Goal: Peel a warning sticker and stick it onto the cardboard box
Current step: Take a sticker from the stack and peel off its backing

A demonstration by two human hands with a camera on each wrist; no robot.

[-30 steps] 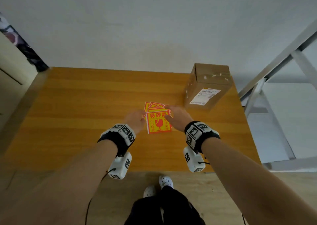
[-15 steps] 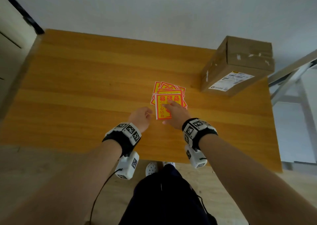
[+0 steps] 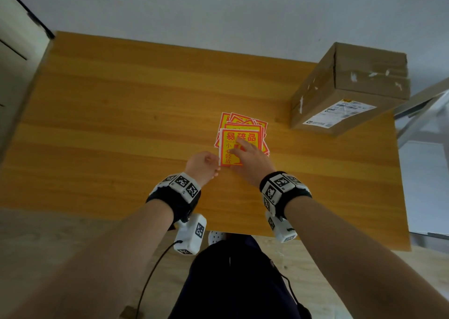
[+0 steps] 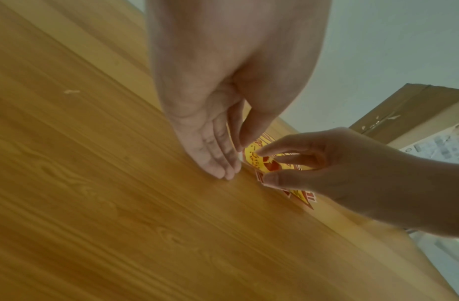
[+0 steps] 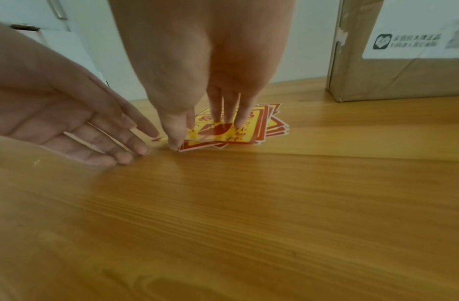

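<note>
A loose stack of red-and-yellow warning stickers (image 3: 243,130) lies mid-table. My right hand (image 3: 239,151) is over the top sticker (image 5: 246,133): its fingertips (image 5: 239,124) press on the sticker's face and the thumb (image 5: 175,142) sits at its near left corner. The sticker lies flat on the stack. My left hand (image 3: 213,165) is just left of the stack, fingers (image 4: 223,171) straight and touching the table, holding nothing. The cardboard box (image 3: 352,87), with a white shipping label (image 3: 340,112), stands at the far right of the table.
The wooden table (image 3: 121,124) stretches bare to the left and toward me. A white wall is behind it, a cabinet (image 3: 14,63) at the left, and a metal frame (image 3: 422,104) past the right edge by the box.
My right hand has moved from the stack's right side onto the face of the top sticker. My left hand stays beside the stack's left edge. The head view has tilted down.
</note>
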